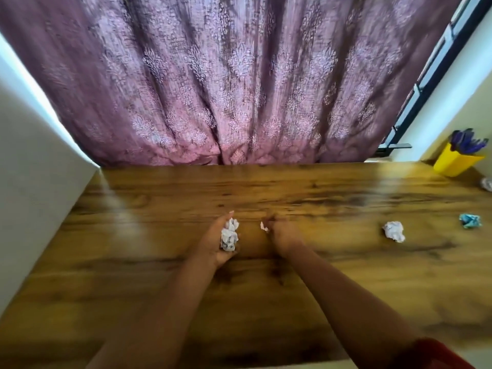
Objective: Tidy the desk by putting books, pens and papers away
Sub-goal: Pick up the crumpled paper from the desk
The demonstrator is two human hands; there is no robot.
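Crumpled paper [229, 235] sits in your left hand [217, 242], a white wad with dark print marks, cupped in the palm with the fingers [226, 218] curved round its far side. You hold it just above the wooden worktop [159, 262], near the middle of the surface. Your right hand [282, 234] is just beside it, knuckles up and fingers curled in tight; a small white scrap [264, 226] shows at the fingertips, pinched there as far as the blur lets you judge. The two hands are close but apart, with a strip of bare wood between them.

Off to your right, well apart from the hands, a white paper ball [394, 231] lies on the worktop. Further right, near the edge of the view, lies a blue-green paper ball [470, 221]. Another pale wad [487, 184] is cut off by the right edge, just in front of a yellow pen holder [454, 162] that stands in the far right corner, tilted in this wide view and filled with blue pens [467, 143].

A mauve patterned curtain [239, 89] hangs behind the worktop's far edge. A pale wall [32, 182] runs along your left side, and a window frame [436, 62] shows at the upper right. A red sleeve [436, 355] is visible on your right arm at the bottom.
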